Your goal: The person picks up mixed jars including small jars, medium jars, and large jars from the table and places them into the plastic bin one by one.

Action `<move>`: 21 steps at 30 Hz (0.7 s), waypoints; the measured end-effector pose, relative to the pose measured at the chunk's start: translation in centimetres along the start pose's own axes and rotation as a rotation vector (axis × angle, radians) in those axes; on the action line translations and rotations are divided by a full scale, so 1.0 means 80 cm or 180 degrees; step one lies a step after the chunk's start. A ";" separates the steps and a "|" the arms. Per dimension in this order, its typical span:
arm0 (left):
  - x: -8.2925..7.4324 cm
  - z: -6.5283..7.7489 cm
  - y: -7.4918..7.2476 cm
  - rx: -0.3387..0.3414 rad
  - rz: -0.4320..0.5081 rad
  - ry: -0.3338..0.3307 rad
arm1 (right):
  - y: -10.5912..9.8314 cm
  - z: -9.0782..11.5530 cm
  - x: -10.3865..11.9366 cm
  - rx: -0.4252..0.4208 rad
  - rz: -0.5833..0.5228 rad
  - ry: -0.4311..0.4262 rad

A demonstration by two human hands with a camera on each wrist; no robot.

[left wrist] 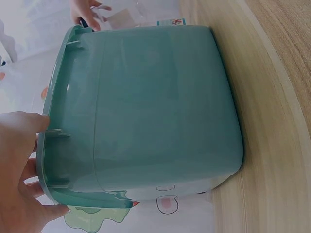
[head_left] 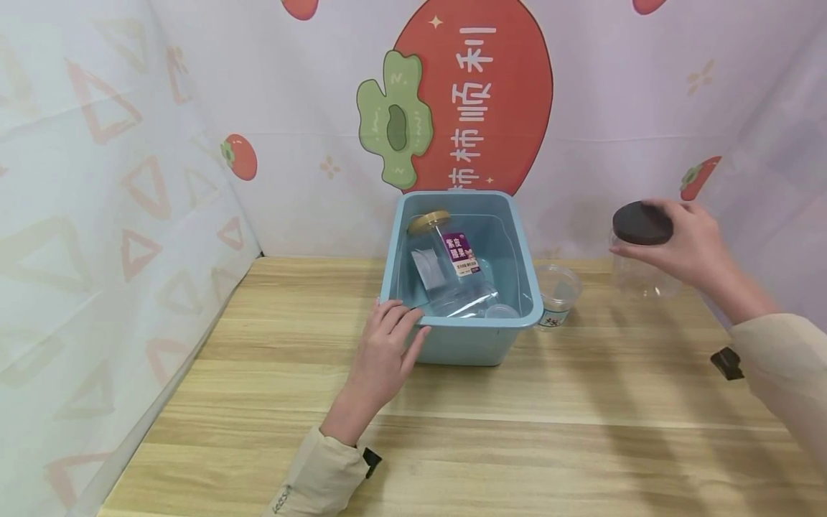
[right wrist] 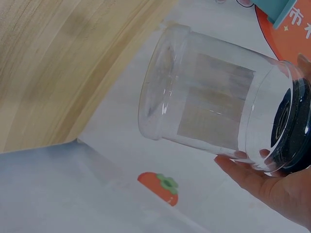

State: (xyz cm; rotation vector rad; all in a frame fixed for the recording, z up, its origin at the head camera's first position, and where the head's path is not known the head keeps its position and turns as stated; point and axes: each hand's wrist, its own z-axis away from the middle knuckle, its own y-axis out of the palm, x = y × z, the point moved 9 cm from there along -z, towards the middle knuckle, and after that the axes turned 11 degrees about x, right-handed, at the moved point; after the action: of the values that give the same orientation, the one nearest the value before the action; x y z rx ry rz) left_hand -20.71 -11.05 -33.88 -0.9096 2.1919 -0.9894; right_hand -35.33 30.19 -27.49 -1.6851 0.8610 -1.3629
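My right hand (head_left: 688,244) grips a clear plastic jar (right wrist: 218,97) by its black lid (head_left: 642,222). The jar is lifted above the tabletop, with a blank pale label on its side. At the near left corner of a blue plastic basin (head_left: 461,345), my left hand (head_left: 382,352) holds the rim, fingers hooked over it. Inside the basin, a clear jar with a gold lid (head_left: 429,221) and a purple label (head_left: 460,253) leans on its side. A small round clear piece (head_left: 501,311) lies near the basin's front wall.
A small clear plastic cup (head_left: 557,294) with a printed label stands just right of the basin. The wooden table (head_left: 517,445) meets a printed cloth backdrop (head_left: 310,194) behind and at both sides.
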 end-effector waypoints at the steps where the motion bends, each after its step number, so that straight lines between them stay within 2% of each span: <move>1: 0.000 0.000 0.000 0.0000 -0.0005 0.0001 | -0.001 0.000 0.001 -0.0003 0.0005 -0.0003; 21: 0.000 0.000 0.001 0.0030 0.0027 -0.0022 | -0.008 0.000 0.022 0.0029 0.0087 -0.0044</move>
State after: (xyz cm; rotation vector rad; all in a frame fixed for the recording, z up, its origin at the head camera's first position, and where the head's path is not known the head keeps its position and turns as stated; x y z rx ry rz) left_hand -20.73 -11.06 -33.94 -0.8976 2.1818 -0.9901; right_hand -34.97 28.92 -26.09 -1.6681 0.8657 -1.3335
